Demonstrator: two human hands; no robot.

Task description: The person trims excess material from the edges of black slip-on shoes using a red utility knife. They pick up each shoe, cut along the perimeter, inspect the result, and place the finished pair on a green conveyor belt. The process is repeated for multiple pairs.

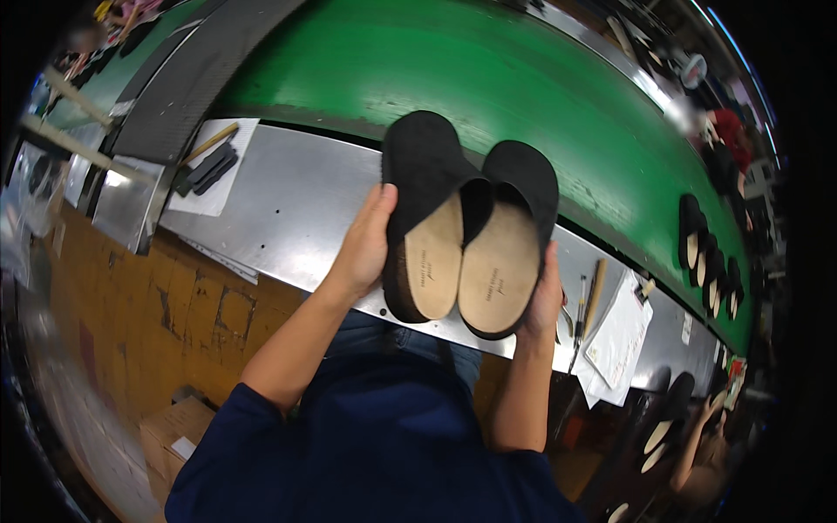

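A pair of black slip-on sandals with tan insoles is held up side by side in front of me, over the metal table edge and the green belt. My left hand [370, 240] grips the outer side of the left sandal [425, 174], its thumb along the edge and its other fingers hidden underneath. Around the outer side of the right sandal [501, 261] my right hand [546, 296] is closed, near the heel. The sandals' inner edges touch, and their toes point away from me. Both insoles face up and carry small dark print.
A green conveyor belt [349, 74] runs beyond the metal table [296, 187]. Dark brushes [209, 170] lie on paper at left. Pens [580, 318] and papers [621, 336] lie at right. More sandals [697, 240] sit on the belt, near other people. A cardboard box [174, 431] stands below left.
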